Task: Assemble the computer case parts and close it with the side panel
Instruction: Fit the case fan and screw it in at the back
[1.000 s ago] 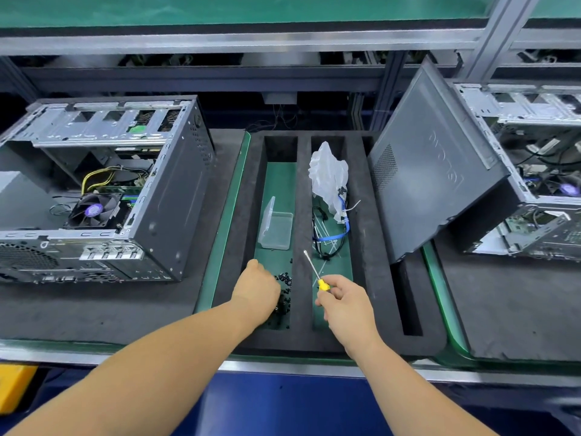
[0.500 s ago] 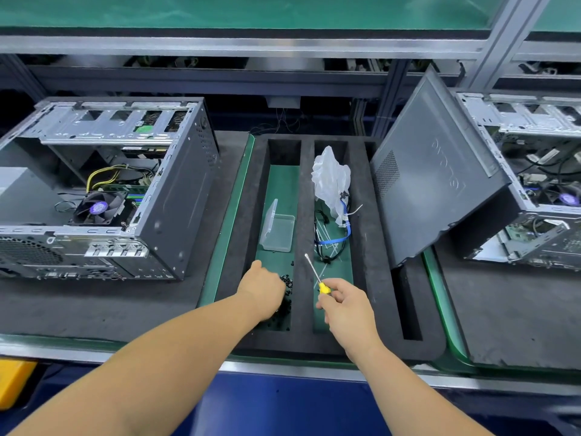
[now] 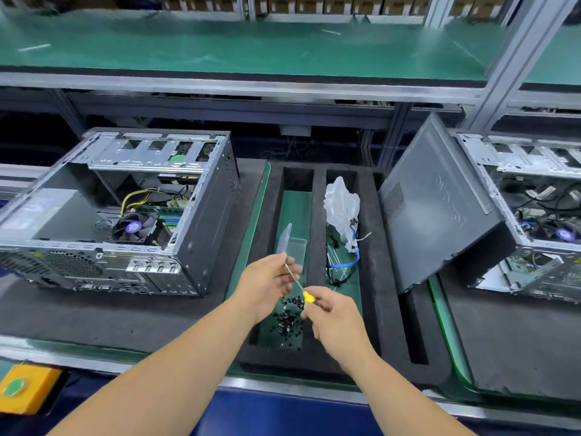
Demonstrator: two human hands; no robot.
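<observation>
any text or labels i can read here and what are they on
None can be read for certain.
Side panel: embossed brand lettering, seen rotated and too faint to spell out.
Power supply in the open case: a label, blurred.
Yellow box: green round button, no text visible.

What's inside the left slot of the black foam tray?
In the black foam tray's left slot: a pile of small black screws at the near end and a clear plastic box with its lid open, further back. The left hand covers the stretch between them.
</observation>
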